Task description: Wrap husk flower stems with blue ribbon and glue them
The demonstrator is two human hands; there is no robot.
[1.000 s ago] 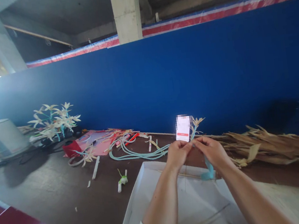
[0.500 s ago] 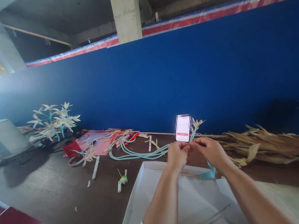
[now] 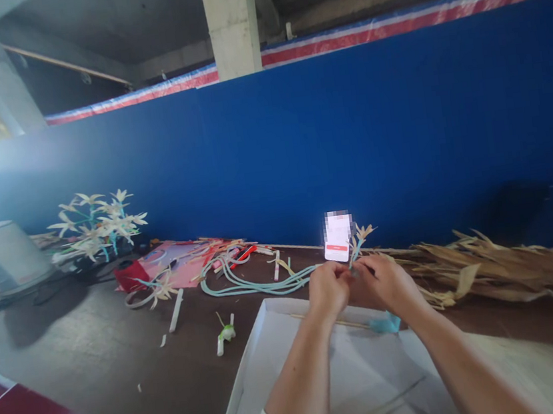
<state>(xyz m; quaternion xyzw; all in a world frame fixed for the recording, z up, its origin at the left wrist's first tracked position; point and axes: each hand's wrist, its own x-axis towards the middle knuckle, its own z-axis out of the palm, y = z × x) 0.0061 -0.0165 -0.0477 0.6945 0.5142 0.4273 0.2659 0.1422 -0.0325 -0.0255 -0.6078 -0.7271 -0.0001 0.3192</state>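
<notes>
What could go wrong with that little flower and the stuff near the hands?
The pale flower's thin petals might bend or tear if they get bumped.

The lit phone is just beyond the left hand, so a knuckle could perhaps knock it.

The blue strip is close to the right forearm, so it might get caught or crumpled.

From afar I have both arms stretched forward: left forearm (image 3: pixel 300 375) and right forearm (image 3: pixel 459 362) bare, angling inward. My left hand (image 3: pixel 327 289) curls into a pinch; my right hand (image 3: pixel 385 279), fingers bent, sits just beside it.
</notes>
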